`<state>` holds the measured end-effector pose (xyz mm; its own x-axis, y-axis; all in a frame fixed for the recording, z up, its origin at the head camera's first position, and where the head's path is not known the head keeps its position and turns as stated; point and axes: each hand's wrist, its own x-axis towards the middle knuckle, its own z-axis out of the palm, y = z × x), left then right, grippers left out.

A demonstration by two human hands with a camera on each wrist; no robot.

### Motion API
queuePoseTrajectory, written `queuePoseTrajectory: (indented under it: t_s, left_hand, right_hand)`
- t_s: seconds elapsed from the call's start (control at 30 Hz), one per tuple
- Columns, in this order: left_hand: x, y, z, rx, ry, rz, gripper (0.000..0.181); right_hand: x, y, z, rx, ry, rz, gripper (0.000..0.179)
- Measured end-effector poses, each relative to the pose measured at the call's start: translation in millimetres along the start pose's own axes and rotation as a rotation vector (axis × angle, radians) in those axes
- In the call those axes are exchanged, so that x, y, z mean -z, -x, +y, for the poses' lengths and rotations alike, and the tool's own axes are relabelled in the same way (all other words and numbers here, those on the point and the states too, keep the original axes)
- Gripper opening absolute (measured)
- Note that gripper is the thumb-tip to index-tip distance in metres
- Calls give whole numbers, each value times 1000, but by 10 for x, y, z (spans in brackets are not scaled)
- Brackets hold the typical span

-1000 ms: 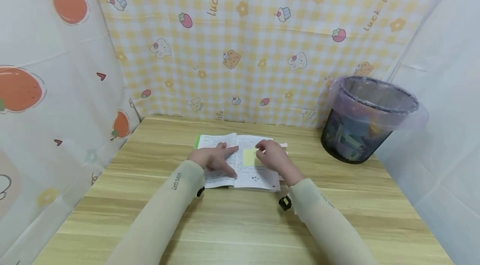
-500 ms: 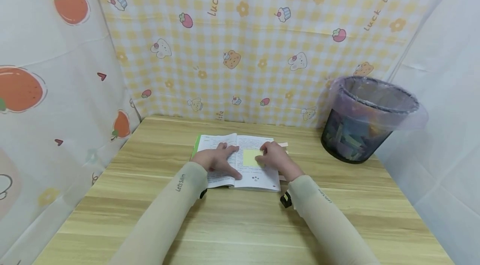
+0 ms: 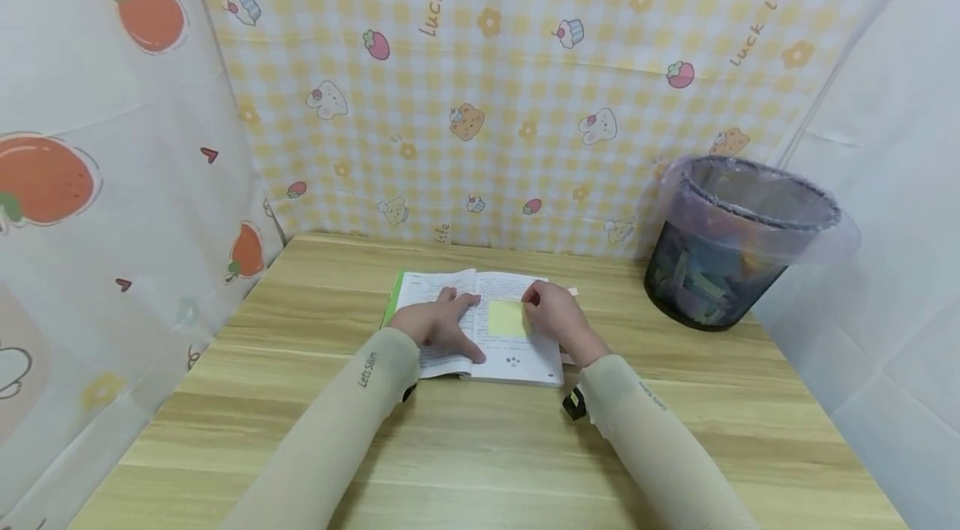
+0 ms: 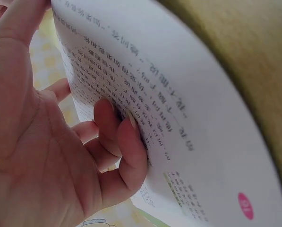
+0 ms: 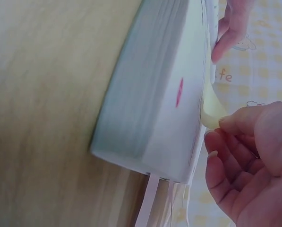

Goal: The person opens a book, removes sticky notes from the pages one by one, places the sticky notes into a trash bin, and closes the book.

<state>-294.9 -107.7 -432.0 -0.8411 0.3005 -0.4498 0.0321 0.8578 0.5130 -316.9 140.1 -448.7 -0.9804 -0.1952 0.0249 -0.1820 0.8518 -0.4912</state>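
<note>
An open book (image 3: pixel 528 365) lies on the table with printed pages facing up and a green cover edge at its left. On its right page is a square yellow sticky note (image 3: pixel 506 318). My left hand (image 3: pixel 441 323) rests on the left page with thumb and fingers spread, some reaching across the centre fold. In the left wrist view, a couple of bent fingers (image 4: pixel 131 151) press on the page. My right hand (image 3: pixel 558 315) pinches the note's right edge between thumb and fingertips. The right wrist view shows that edge of the note (image 5: pixel 214 109) curling up off the page.
Pale strips (image 5: pixel 149 198) stick out from the book's right side. A dark wastebasket (image 3: pixel 712 276) with a purple plastic liner stands at the table's back right. Patterned cloth (image 3: pixel 480 80) hangs behind the wooden table (image 3: pixel 480 455), with more cloth at both sides.
My right thumb and fingertips have come together at the note's right edge, having been apart over it. My left hand has shifted slightly right on the book.
</note>
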Motion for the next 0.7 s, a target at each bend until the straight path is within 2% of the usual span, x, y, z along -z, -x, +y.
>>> queuePoseTrajectory:
  t_s: [0.23, 0.57, 0.7]
  left_hand:
    - [-32, -7, -10, -10, -33, 12, 119]
    - [-25, 11, -12, -14, -25, 13, 118]
    - [-16, 28, -4, -11, -24, 15, 117]
  right_hand:
    - [21, 51, 19, 10, -32, 19, 8]
    - [161, 106, 73, 14, -64, -9, 11]
    - [232, 94, 118, 14, -91, 6, 12]
